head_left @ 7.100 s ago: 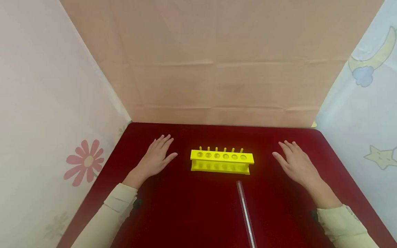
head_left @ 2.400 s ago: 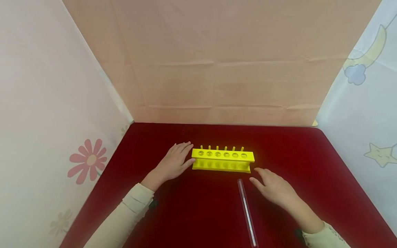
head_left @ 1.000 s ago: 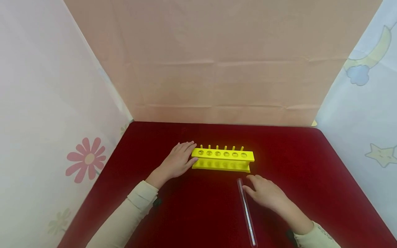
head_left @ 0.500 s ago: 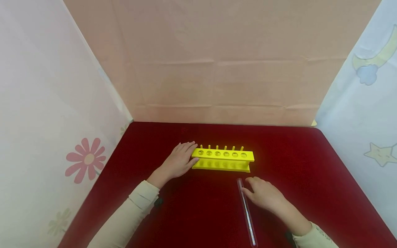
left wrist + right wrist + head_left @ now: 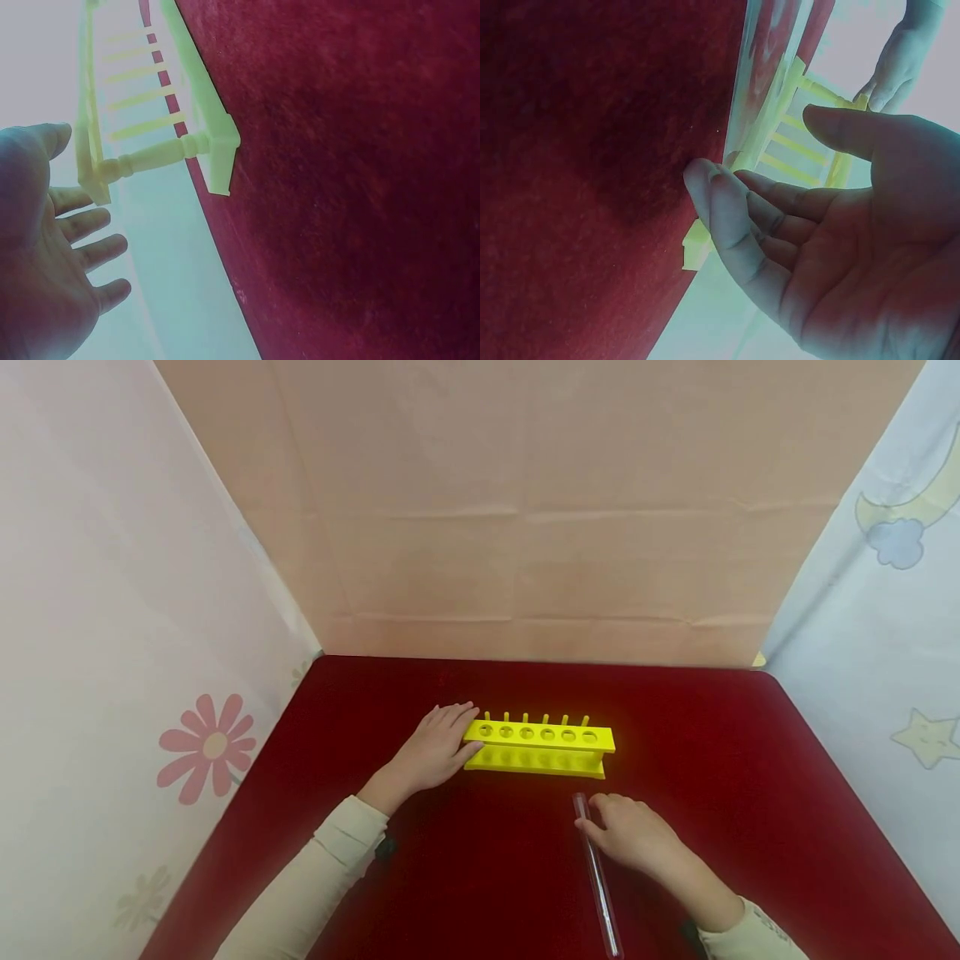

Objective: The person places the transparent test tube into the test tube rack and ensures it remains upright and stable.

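Note:
A yellow test tube rack (image 5: 540, 737) stands on the table, its round holes bare and a row of pegs behind them. My left hand (image 5: 431, 747) holds its left end, thumb in front and fingers behind; the left wrist view shows the rack's top plate (image 5: 91, 150) between thumb and fingers. A clear glass test tube (image 5: 597, 885) lies lengthwise in front of the rack. Over its far end is my right hand (image 5: 633, 835), thumb and fingers apart, one to each side of the tube. In the right wrist view the tube (image 5: 761, 67) passes beyond the bent fingers (image 5: 731, 217).
The table (image 5: 480, 852) has a dark red cloth top with rounded far corners. A creased tan backdrop (image 5: 517, 560) hangs behind it. White panels with printed flowers (image 5: 213, 745) on the left and a moon and star (image 5: 926, 737) on the right flank the table.
From the table's sides, both hands have moved inward: the left to the rack's end, the right leftward and nearer to me, over the tube's far end. Rack and tube keep their places.

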A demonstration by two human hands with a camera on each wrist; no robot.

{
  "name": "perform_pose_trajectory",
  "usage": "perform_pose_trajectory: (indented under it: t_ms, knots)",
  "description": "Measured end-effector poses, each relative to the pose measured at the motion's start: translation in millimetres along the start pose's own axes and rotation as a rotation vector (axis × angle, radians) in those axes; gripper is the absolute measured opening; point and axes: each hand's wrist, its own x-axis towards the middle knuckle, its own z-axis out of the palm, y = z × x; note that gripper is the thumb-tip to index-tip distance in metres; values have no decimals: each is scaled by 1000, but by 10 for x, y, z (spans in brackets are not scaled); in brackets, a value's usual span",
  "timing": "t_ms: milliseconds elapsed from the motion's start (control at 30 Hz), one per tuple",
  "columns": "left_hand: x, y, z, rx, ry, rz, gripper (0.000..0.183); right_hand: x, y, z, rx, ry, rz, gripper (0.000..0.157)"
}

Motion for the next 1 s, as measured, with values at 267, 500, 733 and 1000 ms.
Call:
perform_pose_trajectory:
  t_ms: [267, 500, 733, 1000]
  knots:
    - [6, 41, -2, -19, -1, -16, 65, 4, -53, 19, 3, -29, 37, 27]
    - [13, 41, 24, -16, 0, -13, 65, 4, -80, 48, -24, -23, 37, 30]
    - [40, 24, 65, -12, 10, -5, 65, 33, -135, 43, -65, -20, 45, 33]
    - [58, 35, 61, -28, 4, -1, 65, 79, -152, 78, -92, -48, 60, 36]
